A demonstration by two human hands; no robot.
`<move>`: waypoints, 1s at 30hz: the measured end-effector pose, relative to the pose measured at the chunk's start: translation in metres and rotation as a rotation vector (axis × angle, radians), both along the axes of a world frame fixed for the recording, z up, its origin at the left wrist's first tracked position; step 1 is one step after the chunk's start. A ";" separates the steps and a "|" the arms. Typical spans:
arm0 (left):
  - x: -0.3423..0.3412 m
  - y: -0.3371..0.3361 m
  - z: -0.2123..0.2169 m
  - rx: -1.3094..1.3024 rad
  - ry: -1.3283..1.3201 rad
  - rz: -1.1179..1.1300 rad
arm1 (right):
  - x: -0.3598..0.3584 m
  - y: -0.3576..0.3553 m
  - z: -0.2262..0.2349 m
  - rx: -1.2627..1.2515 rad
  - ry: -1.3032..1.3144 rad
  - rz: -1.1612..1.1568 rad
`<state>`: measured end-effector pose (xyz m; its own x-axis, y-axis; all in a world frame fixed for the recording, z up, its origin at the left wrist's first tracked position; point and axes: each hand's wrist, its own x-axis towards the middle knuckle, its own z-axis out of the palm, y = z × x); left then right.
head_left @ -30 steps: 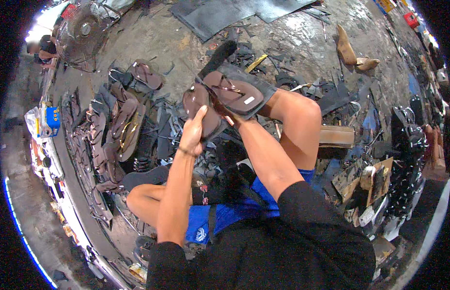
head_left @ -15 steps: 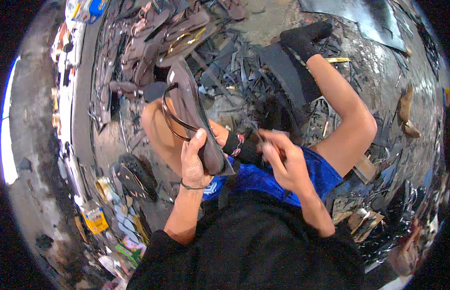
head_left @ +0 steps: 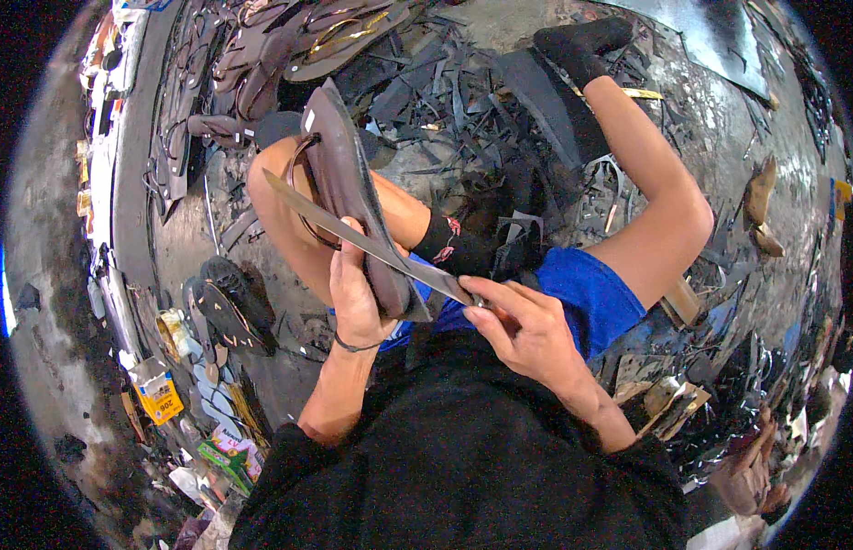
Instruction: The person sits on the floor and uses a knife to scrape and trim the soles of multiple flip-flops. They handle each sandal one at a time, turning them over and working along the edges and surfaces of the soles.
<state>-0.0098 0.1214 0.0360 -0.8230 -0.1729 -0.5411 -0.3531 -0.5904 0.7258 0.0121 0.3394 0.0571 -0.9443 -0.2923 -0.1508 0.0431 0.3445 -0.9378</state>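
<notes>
Yellow box (head_left: 159, 396) sits left; wooden last (head_left: 762, 194), right.

Light is being reflected by the long, tapering, smooth grey metal knife blade (head_left: 401, 262). A dull, leathery finish is being shown by the flat brown sandal (head_left: 342, 179), while a glossy, plastic-like gleam is being given off by its thin, dark, curved strap (head_left: 304, 146). Blue cloth shorts (head_left: 596, 298) are being creased, matt black shirt cloth (head_left: 454, 449) is being seen, and the broad dark sheet (head_left: 715, 41) is being glazed with shine.
</notes>
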 end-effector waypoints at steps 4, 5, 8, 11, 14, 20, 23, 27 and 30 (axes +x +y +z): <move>-0.009 0.019 0.015 -0.158 -0.066 0.082 | -0.012 -0.014 -0.007 0.002 0.030 -0.043; -0.012 0.021 0.020 -0.161 -0.097 0.102 | -0.016 -0.016 -0.008 0.012 0.048 -0.043; -0.010 0.020 0.023 -0.077 -0.075 0.075 | -0.024 -0.026 -0.014 0.023 0.092 -0.071; -0.007 0.016 0.019 0.005 -0.043 0.040 | -0.035 -0.036 -0.018 0.023 0.220 -0.079; -0.010 0.018 0.027 0.092 -0.009 0.041 | -0.048 -0.051 -0.032 0.115 0.369 -0.140; -0.009 0.017 0.030 0.272 0.041 0.103 | -0.082 -0.080 -0.043 0.165 0.543 -0.234; 0.029 0.029 0.020 -0.011 -0.041 -0.131 | -0.133 -0.079 -0.057 0.041 0.429 -0.385; 0.060 0.007 -0.011 -0.759 0.185 -0.343 | -0.126 -0.045 -0.015 -0.123 -0.290 -0.045; 0.019 -0.017 0.007 -0.053 0.081 -0.230 | -0.100 -0.040 -0.016 -0.290 -0.088 -0.040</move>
<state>0.0096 0.1043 0.0428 -0.8842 -0.0022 -0.4671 -0.4135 -0.4614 0.7849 -0.0883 0.2998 0.0409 -0.9428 -0.2983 -0.1485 0.1371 0.0589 -0.9888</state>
